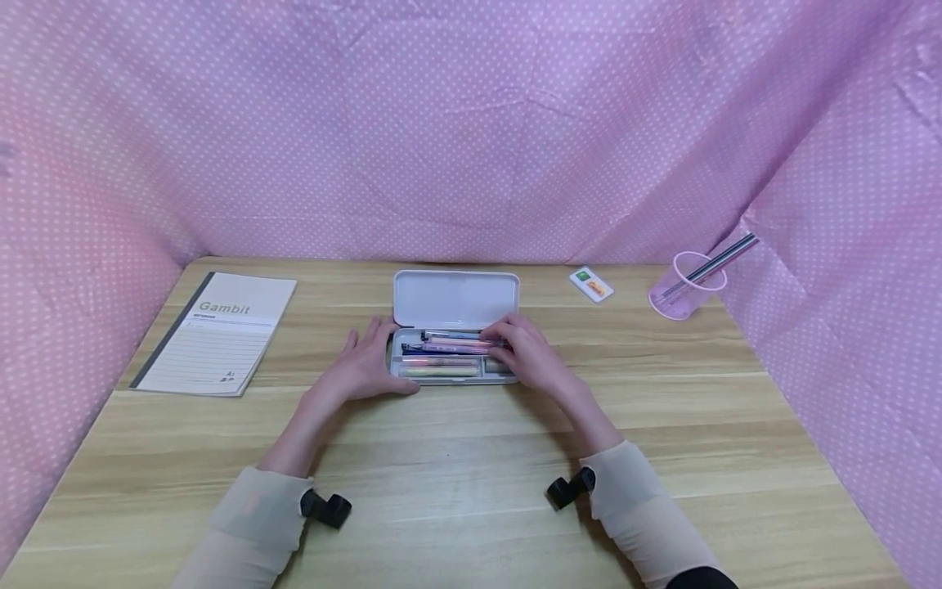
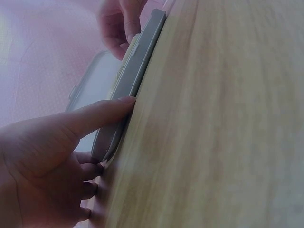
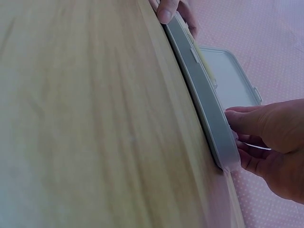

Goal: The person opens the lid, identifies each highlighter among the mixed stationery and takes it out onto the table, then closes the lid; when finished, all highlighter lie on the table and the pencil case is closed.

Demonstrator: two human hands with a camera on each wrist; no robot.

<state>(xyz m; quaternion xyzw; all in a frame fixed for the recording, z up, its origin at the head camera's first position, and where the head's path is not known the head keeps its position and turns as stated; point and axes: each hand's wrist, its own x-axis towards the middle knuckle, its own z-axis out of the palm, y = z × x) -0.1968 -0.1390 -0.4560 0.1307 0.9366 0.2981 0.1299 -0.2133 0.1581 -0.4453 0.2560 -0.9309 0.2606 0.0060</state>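
Note:
An open pencil case [image 1: 456,299] with a pale lid tilted back lies at the table's middle. Inside are several pens, among them pink pens [image 1: 452,345], with a pale yellow pen [image 1: 441,371] along the front. My left hand [image 1: 361,364] grips the case's left end. In the left wrist view its thumb [image 2: 111,111] presses the front wall while the fingers wrap the side. At the right end my right hand [image 1: 530,352] reaches in and pinches a pink pen; its fingertips are partly hidden behind the case wall in the right wrist view.
On the left lies a notebook [image 1: 221,335] with a dark spine. A small white eraser-like block [image 1: 592,285] sits at the back right. Beside it stands a pink cup [image 1: 673,298] holding dark sticks [image 1: 717,260]. Dotted pink cloth [image 1: 471,147] hangs around the table [image 1: 449,474].

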